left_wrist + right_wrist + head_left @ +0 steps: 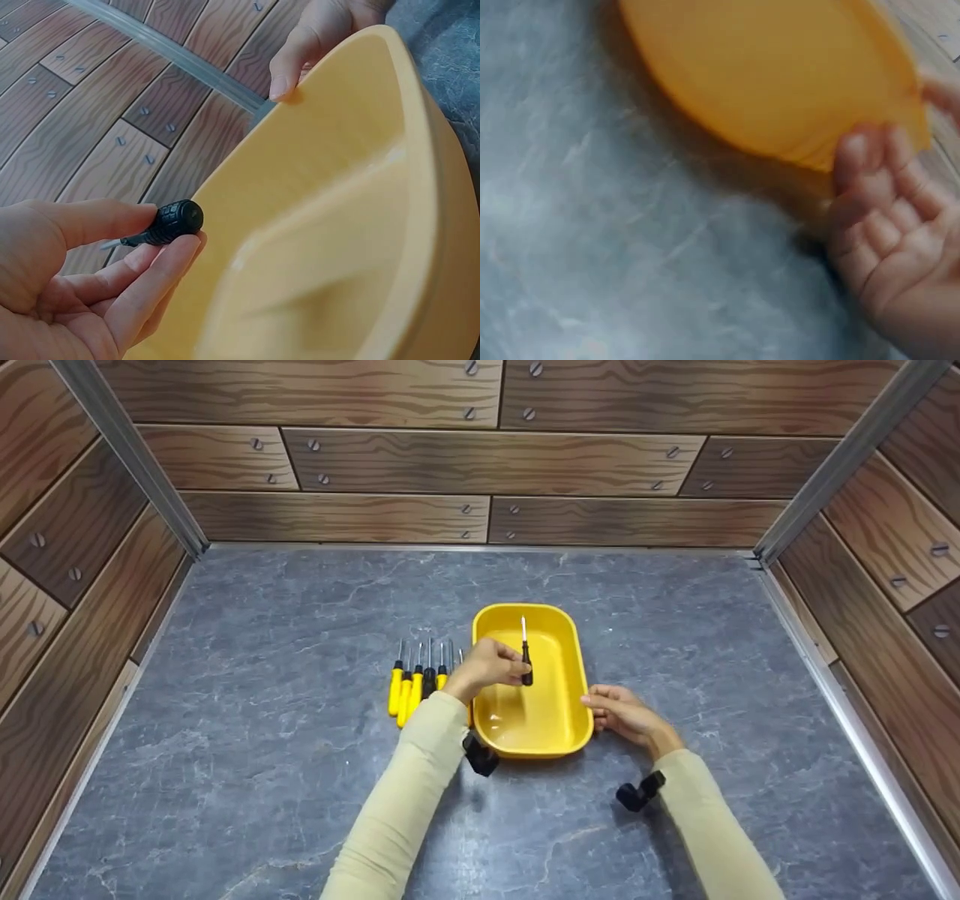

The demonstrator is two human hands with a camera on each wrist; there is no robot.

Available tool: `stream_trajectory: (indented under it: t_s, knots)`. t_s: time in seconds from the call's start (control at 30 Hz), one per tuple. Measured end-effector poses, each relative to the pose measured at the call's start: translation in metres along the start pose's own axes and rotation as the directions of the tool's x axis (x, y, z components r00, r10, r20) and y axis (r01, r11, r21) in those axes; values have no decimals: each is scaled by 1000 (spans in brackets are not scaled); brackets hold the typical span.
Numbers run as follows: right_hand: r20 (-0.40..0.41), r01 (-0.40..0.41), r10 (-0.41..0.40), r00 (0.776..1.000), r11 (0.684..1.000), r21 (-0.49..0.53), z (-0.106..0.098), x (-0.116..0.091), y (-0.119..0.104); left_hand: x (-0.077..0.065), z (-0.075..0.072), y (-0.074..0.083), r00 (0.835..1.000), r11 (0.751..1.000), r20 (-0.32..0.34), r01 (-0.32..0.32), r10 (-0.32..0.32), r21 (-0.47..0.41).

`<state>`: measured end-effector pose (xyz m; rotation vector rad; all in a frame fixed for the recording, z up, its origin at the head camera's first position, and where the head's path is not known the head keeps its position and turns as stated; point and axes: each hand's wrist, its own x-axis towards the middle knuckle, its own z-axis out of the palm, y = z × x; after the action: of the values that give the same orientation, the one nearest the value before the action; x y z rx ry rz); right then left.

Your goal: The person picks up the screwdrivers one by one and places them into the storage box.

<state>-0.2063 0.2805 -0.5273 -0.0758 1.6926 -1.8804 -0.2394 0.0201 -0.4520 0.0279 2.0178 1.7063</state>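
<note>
My left hand [487, 666] pinches a small black-handled screwdriver [527, 666] between thumb and fingers, over the inside of a yellow plastic tub [534, 753]. Its shaft points away from me in the head view; the left wrist view shows the ribbed handle [180, 219] end-on. At the tub's right side, my right hand [626, 714] grips the rim, thumb on top and fingers against the outer wall. The right wrist view shows these curled fingers [870, 180] touching the wall. Only bare yellow floor and a shadow show inside the tub.
Left of the tub lies a row of several screwdrivers, mostly yellow-handled [395, 690], with one black-handled screwdriver [429, 682] among them, shafts pointing away. My left forearm hides part of the row. Wood-patterned walls [480, 457] enclose the grey marbled surface [262, 720] at back and sides.
</note>
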Motion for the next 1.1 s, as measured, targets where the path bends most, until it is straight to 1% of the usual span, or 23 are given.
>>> stream_trajectory:
  t_s: [0.07,0.17,0.27,0.4,0.57,0.7,0.83,0.93,1.1]
  knots:
    - [35,60,-61,997,998,29,0,1,5,2,2,-1,1000,1000,1,1,-1,-7]
    - [69,137,-144,987,986,98,0,1,10,5,5,-1,1000,1000,5,2,-2,-23]
    - [99,178,-195,976,971,161,0,1,13,7,9,-2,1000,1000,3,2,-2,-23]
    - [114,180,-207,972,962,207,0,1,15,10,13,-4,1000,1000,2,9,-9,-20]
    - [136,161,-197,971,958,239,1,1,17,14,18,-6,1000,1000,3,14,-14,-20]
    - [168,151,-200,965,952,266,2,1,18,17,21,-6,999,999,24,33,-33,0]
    - [156,149,-198,968,948,280,0,1,20,21,24,-5,998,999,41,51,-52,13]
    - [138,147,-194,971,945,293,-3,3,23,24,25,-3,998,998,37,54,-55,11]
    - [142,143,-195,970,940,310,-7,4,26,27,28,-1,997,998,35,67,-67,8]
